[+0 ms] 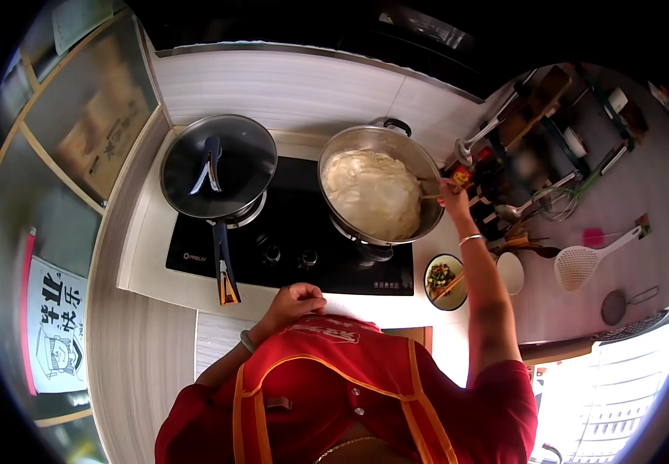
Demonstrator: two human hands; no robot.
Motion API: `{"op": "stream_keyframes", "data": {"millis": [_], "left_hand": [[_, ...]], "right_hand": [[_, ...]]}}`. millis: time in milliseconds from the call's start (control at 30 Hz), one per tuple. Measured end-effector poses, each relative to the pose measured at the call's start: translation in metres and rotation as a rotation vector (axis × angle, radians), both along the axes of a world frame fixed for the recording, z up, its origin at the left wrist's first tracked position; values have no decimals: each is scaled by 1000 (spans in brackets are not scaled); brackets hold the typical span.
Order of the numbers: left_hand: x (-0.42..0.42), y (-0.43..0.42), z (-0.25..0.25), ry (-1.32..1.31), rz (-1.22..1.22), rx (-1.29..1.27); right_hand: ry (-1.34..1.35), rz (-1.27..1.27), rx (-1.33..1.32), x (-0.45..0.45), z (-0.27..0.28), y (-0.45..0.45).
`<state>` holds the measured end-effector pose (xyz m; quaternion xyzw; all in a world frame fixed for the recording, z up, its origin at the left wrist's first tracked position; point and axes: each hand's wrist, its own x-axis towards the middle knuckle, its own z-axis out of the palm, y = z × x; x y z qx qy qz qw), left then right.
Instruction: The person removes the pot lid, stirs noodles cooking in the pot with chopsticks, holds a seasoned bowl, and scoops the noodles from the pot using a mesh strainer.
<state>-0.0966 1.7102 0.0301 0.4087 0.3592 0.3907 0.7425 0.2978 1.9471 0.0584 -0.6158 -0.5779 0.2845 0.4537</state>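
White worktop (145,247) spans the corner, and a black glass hob (303,213) is set into it. Before the hob's front edge, a red apron (326,344) with orange trim covers the person's front. On the hob's right side sits a wide steel pot (429,158), with one dark handle towards the wall and another towards the person. Inside it, a pale, creased mass (373,193) spreads over most of the width; I cannot tell what it is. To the left, a lidded pan (241,182) rests over the other burner, its dark handle pointing forward past the hob. Against the right-hand wall is a white perforated skimmer (578,267).

Near the right front corner of the worktop stands a bowl (427,288) of chopped dark and green food. The left hand (292,304) lies by the front edge, close to the apron, fingers loosely curled; whether anything is inside them I cannot tell. At the pot's right rim, the right hand (453,199) has its thumb and fingers closed. Light brown chopsticks (449,284) lean in the bowl. Smallest to the eye, a slim utensil (432,196) is pinched in the right hand, its far end reaching into the pot.
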Motion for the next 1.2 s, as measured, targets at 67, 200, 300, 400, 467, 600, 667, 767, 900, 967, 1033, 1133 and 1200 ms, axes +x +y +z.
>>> {"op": "stream_keyframes", "data": {"millis": [67, 200, 300, 400, 467, 600, 667, 767, 900, 967, 1033, 1133, 1200], "left_hand": [[-5, 7, 10, 59, -74, -31], [-4, 17, 8, 97, -97, -103], [-5, 23, -10, 5, -65, -80], [-10, 30, -12, -7, -44, -100], [-8, 25, -26, -54, -32, -120], [3, 34, -44, -270, 16, -12], [6, 34, -39, -266, 0, -26], [7, 32, -22, -223, 3, -73], [11, 25, -36, -140, -17, -47], [11, 25, -33, -68, -27, 6], [13, 21, -20, -87, -32, 14], [13, 21, -20, -38, -90, 43], [13, 20, -19, 38, -133, 37]], "right_hand": [[88, -50, -10, -21, -13, 9], [382, -159, 58, -51, -37, 45], [573, 39, 57, -63, -55, 86], [518, 139, -64, -106, -30, 84], [464, 179, -110, -114, -32, 77], [335, 211, -278, -141, -10, 46], [274, 244, -285, -139, -14, 29], [175, 387, -257, -132, -17, 3], [101, 394, -319, -110, 5, -38], [27, 411, -322, -92, 9, -50], [-15, 384, -299, -78, 13, -62], [108, 208, -293, -61, 24, -71], [94, 134, -297, -54, 44, -76]]}}
